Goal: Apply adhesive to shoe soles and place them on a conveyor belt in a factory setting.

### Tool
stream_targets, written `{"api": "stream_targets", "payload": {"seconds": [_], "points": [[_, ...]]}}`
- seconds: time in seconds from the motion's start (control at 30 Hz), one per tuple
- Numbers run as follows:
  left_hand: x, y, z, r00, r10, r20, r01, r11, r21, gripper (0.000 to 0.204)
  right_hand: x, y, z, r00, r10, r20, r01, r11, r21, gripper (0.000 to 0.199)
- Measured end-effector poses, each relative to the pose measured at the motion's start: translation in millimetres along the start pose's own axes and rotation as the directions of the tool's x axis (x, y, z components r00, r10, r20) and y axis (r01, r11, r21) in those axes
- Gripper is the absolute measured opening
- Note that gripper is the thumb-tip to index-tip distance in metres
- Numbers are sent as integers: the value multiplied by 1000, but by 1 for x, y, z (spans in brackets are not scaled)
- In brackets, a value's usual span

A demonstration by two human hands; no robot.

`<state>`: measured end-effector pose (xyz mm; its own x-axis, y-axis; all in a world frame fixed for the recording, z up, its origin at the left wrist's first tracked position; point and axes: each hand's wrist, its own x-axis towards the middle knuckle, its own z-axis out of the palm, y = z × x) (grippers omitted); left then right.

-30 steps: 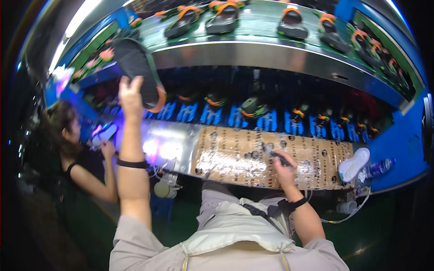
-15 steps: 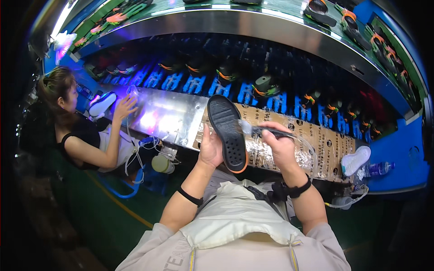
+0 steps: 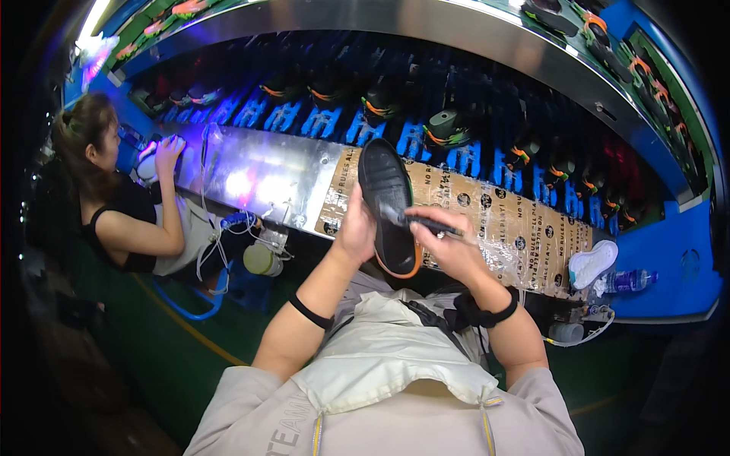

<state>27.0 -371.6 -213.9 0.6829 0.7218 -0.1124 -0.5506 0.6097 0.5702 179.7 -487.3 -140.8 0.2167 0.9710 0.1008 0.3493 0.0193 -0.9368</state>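
A black shoe sole (image 3: 386,190) with an orange rim at its near end is held up in front of me. My left hand (image 3: 356,228) grips it along the left edge, with the thumb and palm against its side. In my right hand (image 3: 450,247) is a brush (image 3: 433,224) with a dark handle, gripped between thumb and fingers. Its pale bristles touch the middle of the sole's inner face and look blurred. A thin tube seems to run near the handle, but I cannot make it out well.
Beneath the sole lies a bench covered with printed cardboard (image 3: 487,228) under clear film. A white sole (image 3: 593,264) and a bottle (image 3: 633,281) lie at its right end. Blue racks with shoes (image 3: 449,129) line the back. At left, a co-worker (image 3: 137,220) sits near a pale jar (image 3: 262,260).
The brush has come from the sole's right edge to its middle, slightly lower. The sole has turned more upright. The co-worker's raised hand has moved left, onto a white sole.
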Motion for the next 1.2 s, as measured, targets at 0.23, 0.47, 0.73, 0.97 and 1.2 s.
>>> {"api": "stream_targets", "payload": {"seconds": [0.23,0.47,0.73,0.97,1.2], "points": [[4,0,-15,984,-93,155,102,993,-52,81,3,-38,-35,992,1,124,4,999,-38,19],[-18,-31,17,997,-50,-51,52,998,28,86,29,-7,13,937,-189,-292,238,961,142,25],[-24,-12,20,997,-76,-10,74,994,-81,82,30,-3,2,990,5,-141,82,791,607,27],[-24,-4,15,999,34,-1,-34,993,-110,70,29,-4,-10,916,-400,-14,396,901,174,28],[-8,13,2,977,96,188,-43,962,-269,65,22,-20,-8,756,-626,190,630,775,44,26]]}}
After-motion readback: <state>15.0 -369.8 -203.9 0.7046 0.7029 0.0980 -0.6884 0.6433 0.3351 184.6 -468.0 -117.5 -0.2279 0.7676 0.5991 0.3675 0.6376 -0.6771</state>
